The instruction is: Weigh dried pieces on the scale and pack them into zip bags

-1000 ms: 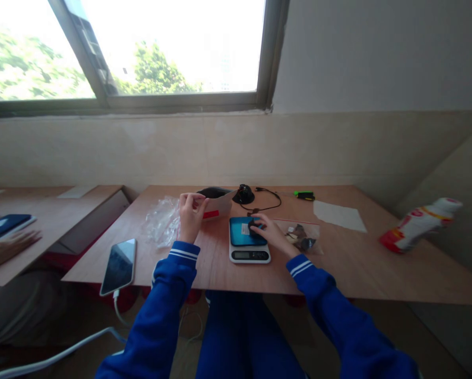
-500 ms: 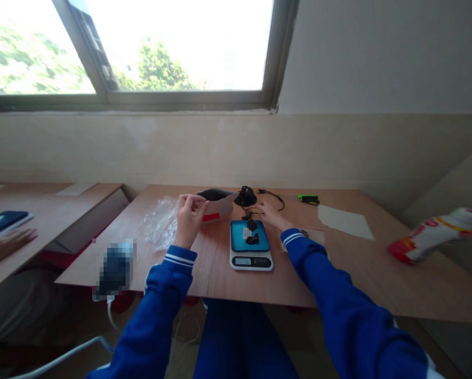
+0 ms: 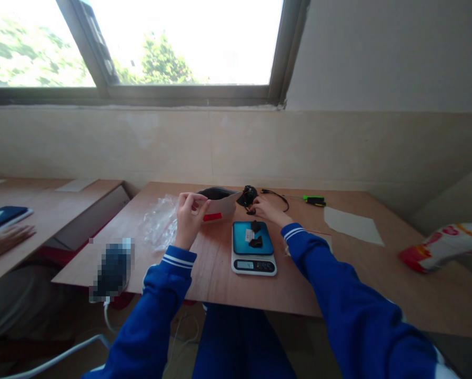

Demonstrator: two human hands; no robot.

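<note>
My left hand (image 3: 189, 218) pinches the rim of a pale pouch (image 3: 228, 206) with a red label; its open mouth shows a dark inside. Right of the pouch, my right hand (image 3: 269, 210) has its fingers closed on a small dark piece (image 3: 251, 212), too small to identify. Below that hand sits a kitchen scale (image 3: 236, 259) with a blue top and a lit display. Two dark, crumpled pieces (image 3: 255, 241) lie on the blue plate, around a small white label (image 3: 249, 235).
Behind the pouch are a black device (image 3: 248, 196) and a cable (image 3: 277, 196). Clear plastic wrap (image 3: 159, 223) lies left, a paper sheet (image 3: 354, 225) and green-black tool (image 3: 313, 200) right. A red-white bottle (image 3: 437, 247) stands tilted at far right. Another person's hand (image 3: 12, 242) rests on the left table.
My right hand has moved slightly left and toward the pouch, with the dark piece at its fingertips. My left hand stays on the pouch. The view has shifted a little.
</note>
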